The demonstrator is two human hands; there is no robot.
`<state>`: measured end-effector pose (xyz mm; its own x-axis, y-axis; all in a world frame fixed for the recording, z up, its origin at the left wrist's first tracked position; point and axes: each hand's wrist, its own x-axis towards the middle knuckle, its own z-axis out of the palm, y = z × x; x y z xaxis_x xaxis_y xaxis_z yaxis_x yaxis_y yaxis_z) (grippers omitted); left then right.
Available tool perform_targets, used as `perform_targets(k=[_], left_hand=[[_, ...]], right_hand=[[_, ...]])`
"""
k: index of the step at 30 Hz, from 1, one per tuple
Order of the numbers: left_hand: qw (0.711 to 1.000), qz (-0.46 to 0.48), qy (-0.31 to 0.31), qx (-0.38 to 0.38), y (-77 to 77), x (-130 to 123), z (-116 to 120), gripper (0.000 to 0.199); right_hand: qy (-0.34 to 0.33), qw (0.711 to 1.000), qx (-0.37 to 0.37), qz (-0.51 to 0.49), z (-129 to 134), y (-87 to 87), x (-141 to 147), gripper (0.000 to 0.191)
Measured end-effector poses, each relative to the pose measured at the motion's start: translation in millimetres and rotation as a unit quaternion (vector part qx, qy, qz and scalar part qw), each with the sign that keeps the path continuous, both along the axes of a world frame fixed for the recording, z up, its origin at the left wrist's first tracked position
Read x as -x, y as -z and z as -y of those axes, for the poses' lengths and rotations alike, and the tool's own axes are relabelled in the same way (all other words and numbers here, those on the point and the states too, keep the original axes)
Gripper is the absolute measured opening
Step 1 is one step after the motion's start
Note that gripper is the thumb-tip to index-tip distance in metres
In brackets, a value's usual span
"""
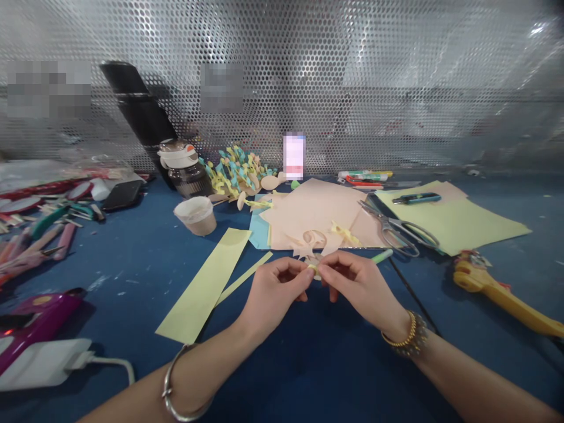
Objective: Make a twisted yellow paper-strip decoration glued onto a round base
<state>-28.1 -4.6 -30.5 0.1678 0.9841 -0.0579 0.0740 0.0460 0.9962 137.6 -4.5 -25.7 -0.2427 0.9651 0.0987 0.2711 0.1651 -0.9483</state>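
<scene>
My left hand (282, 282) and my right hand (355, 285) meet at the middle of the table, fingertips almost touching. Both pinch a small pale yellow piece of paper (312, 269), mostly hidden by the fingers. Just beyond the fingertips, curled pink paper scraps (304, 242) and a crumpled yellow scrap (346, 234) lie on a pink paper sheet (317, 205). Left of my left hand are a wide yellow paper strip (207, 282) and a narrow one (244, 279). A light green pen (381, 257) lies partly behind my right hand.
Scissors (399, 229) and a cutter knife (416, 198) lie right, by yellow sheets (462, 220). A yellow-handled tool (506, 294) is further right. A paper cup (196, 215), a bottle (187, 170) and small paper pieces (238, 170) stand back left. A purple device (39, 323) sits near left.
</scene>
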Motion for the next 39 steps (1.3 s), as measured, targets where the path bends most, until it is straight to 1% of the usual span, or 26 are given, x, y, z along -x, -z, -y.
perform_targets(k=[5, 9, 12, 19, 27, 32, 36, 39], left_hand=[[1.0, 0.009, 0.015, -0.009, 3.2, 0.2, 0.3, 0.016], [1.0, 0.019, 0.019, 0.002, 0.9, -0.9, -0.3, 0.013], [1.0, 0.026, 0.017, 0.001, -0.5, -0.8, -0.4, 0.015], [1.0, 0.012, 0.02, -0.017, 0.7, 0.9, 0.2, 0.017], [1.0, -0.01, 0.019, -0.012, 2.2, -0.3, -0.5, 0.017], [1.0, -0.013, 0.002, -0.002, -0.5, -0.3, 0.0, 0.019], [1.0, -0.008, -0.019, 0.008, -3.1, -1.0, -0.5, 0.02], [1.0, -0.002, -0.021, 0.008, -3.0, -1.6, -1.2, 0.019]], right_hand=[[0.008, 1.0, 0.013, -0.003, -1.8, 1.9, -1.0, 0.02], [0.014, 0.999, 0.031, -0.032, -3.9, 4.8, -1.7, 0.023], [0.014, 0.998, 0.039, -0.047, -4.2, 5.7, -1.9, 0.022], [0.004, 0.997, 0.047, -0.065, -4.2, 6.3, -1.0, 0.024], [0.002, 0.997, 0.043, -0.057, -3.9, 7.1, -1.1, 0.022], [-0.001, 0.997, 0.044, -0.064, -4.0, 6.2, -0.9, 0.025], [-0.003, 0.997, 0.046, -0.057, -4.4, 4.8, -0.8, 0.024], [-0.001, 0.998, 0.042, -0.05, -4.3, 4.4, -0.8, 0.023]])
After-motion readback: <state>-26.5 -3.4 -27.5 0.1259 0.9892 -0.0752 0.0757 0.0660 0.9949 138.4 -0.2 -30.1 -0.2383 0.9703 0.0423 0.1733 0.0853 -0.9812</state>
